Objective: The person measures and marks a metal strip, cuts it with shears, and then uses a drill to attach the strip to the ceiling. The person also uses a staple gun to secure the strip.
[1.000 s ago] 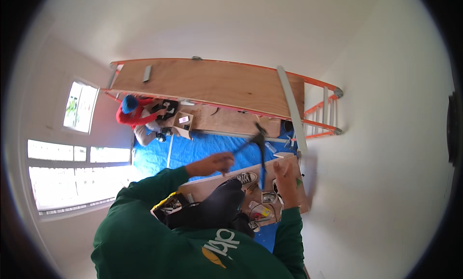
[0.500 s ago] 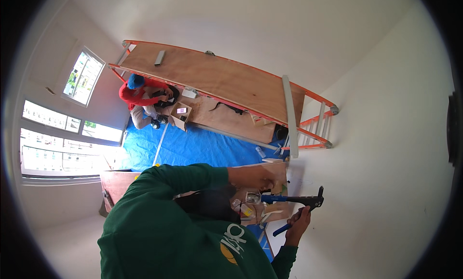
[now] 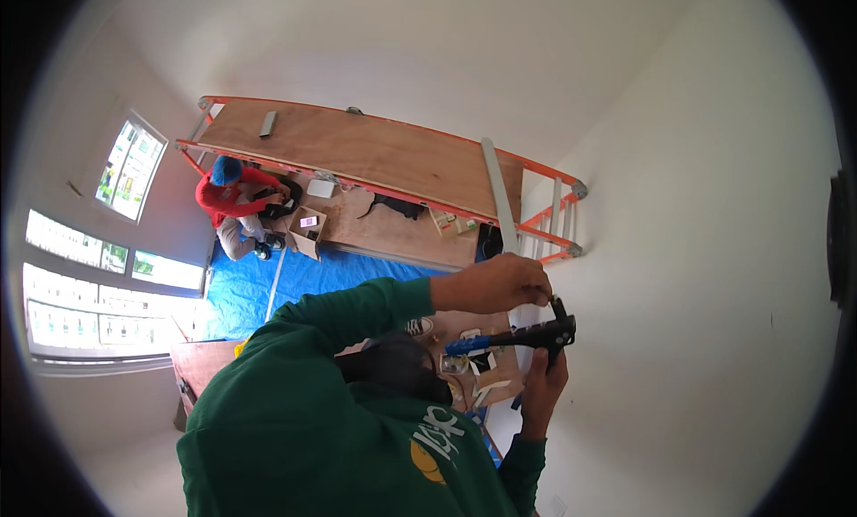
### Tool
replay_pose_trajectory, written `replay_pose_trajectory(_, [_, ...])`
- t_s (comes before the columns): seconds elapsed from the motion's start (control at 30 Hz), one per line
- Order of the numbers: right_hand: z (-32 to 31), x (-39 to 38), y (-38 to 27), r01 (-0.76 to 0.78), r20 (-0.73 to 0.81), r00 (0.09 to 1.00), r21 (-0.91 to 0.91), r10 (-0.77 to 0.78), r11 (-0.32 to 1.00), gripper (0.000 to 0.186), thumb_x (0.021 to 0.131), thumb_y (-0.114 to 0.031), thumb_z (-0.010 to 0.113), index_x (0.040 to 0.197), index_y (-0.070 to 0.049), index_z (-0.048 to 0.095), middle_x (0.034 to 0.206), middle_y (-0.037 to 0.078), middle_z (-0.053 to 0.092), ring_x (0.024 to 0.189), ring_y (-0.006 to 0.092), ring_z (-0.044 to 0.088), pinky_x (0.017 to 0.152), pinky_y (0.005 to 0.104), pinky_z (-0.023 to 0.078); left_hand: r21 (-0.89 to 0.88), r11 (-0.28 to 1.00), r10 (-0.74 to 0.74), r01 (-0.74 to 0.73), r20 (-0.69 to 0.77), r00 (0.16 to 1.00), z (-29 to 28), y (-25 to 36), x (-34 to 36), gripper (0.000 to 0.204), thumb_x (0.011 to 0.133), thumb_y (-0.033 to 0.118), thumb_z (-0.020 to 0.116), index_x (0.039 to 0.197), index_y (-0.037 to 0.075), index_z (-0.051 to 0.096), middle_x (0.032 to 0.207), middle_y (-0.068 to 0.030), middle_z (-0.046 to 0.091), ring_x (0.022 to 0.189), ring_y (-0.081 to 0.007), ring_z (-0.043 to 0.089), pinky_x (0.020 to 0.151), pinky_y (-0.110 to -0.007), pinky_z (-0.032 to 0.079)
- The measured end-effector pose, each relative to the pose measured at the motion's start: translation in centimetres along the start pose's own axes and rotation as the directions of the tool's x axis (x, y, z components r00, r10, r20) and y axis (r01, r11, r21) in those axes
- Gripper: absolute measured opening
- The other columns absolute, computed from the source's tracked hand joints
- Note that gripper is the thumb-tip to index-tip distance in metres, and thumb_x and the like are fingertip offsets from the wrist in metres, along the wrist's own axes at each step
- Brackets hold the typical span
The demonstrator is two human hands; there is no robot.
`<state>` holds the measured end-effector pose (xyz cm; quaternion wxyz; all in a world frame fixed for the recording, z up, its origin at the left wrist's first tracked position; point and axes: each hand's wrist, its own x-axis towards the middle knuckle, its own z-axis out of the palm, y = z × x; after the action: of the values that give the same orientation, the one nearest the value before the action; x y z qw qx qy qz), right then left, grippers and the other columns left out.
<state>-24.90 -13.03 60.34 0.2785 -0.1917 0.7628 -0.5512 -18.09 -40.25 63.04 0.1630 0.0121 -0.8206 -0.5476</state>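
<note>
My right hand (image 3: pixel 543 385) is wrapped round a hand riveter (image 3: pixel 540 335) with a black head and blue handles. The tool lies roughly level in front of the white wall, its short nose pointing up. Over that nose is my left hand (image 3: pixel 498 283), its thumb and fingers pinched together at the tip. Whatever sits between those fingertips is too small to make out. Below the tool, a plywood board (image 3: pixel 504 356) carries a small clear container (image 3: pixel 453 363) and several loose pieces.
An orange ladder-framed scaffold (image 3: pixel 567 182) with a plywood deck (image 3: pixel 375 151) spans the far side. A long pale metal strip (image 3: pixel 498 191) lies across it. A person in red (image 3: pixel 234 200) sits beyond, near a cardboard box (image 3: pixel 308 236). Blue sheeting (image 3: pixel 330 271) covers the floor.
My left hand has risen from over the board to the riveter's nose and pinched there. The riveter has shifted slightly left and up in my right hand. The whole view has turned a little.
</note>
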Motion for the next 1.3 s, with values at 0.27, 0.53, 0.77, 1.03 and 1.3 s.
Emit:
replay_pose_trajectory(0.27, [-1.4,-1.0,-0.7,-0.009,-0.062,0.998,0.102,0.015,0.995,0.035,0.115,-0.03,0.069,0.132,0.0,0.071,0.109,0.001,0.072,0.099,0.0105,0.061,0.089,0.0311,0.052,0.057,0.998,0.014,-0.012,-0.043,0.999,-0.7,3.4,0.3,0.015,0.103,0.012,0.078,0.114,0.002,0.082,0.105,-0.0128,0.08,0.1,-0.0298,0.078,0.091,-0.041,0.061])
replay_pose_trajectory(0.53, [-1.4,-2.5,-1.5,0.028,-0.122,0.993,0.188,-0.005,0.982,0.027,0.113,-0.027,0.073,0.123,-0.001,0.073,0.098,-0.002,0.071,0.089,0.0052,0.062,0.077,0.0271,0.053,0.075,0.993,0.089,-0.091,0.029,0.996,-0.9,6.5,2.5,0.012,0.103,0.006,0.077,0.114,0.001,0.08,0.104,-0.0133,0.08,0.096,-0.0278,0.078,0.087,-0.039,0.061])
replay_pose_trajectory(0.77, [-1.3,-2.9,-1.8,0.067,-0.175,0.984,0.181,-0.035,0.981,0.027,0.113,-0.028,0.073,0.117,-0.001,0.073,0.093,-0.004,0.068,0.086,0.0046,0.058,0.074,0.0269,0.05,0.073,0.974,0.209,-0.215,0.085,0.974,-0.6,7.0,4.1,0.011,0.105,0.004,0.073,0.114,0.0,0.078,0.104,-0.0137,0.074,0.094,-0.0316,0.075,0.085,-0.042,0.059])
replay_pose_trajectory(1.03, [-1.7,-3.1,-1.5,0.066,-0.188,0.982,0.18,-0.031,0.981,0.03,0.114,-0.03,0.072,0.123,-0.001,0.073,0.096,-0.003,0.069,0.089,0.0052,0.057,0.077,0.0272,0.05,0.093,0.954,0.265,-0.284,0.174,0.948,-0.2,7.4,5.0,0.012,0.106,0.006,0.072,0.115,0.0,0.078,0.1,-0.0134,0.068,0.091,-0.0328,0.07,0.083,-0.045,0.055])
replay_pose_trajectory(1.3, [-2.8,-3.5,-1.4,0.009,-0.144,0.989,0.192,0.019,0.981,0.032,0.114,-0.03,0.072,0.128,-0.001,0.073,0.101,-0.002,0.071,0.092,0.0064,0.06,0.081,0.029,0.054,0.055,0.963,0.246,-0.265,0.235,0.94,-0.3,8.3,6.0,0.012,0.105,0.002,0.072,0.115,0.002,0.079,0.1,-0.012,0.068,0.092,-0.0314,0.069,0.083,-0.043,0.055])
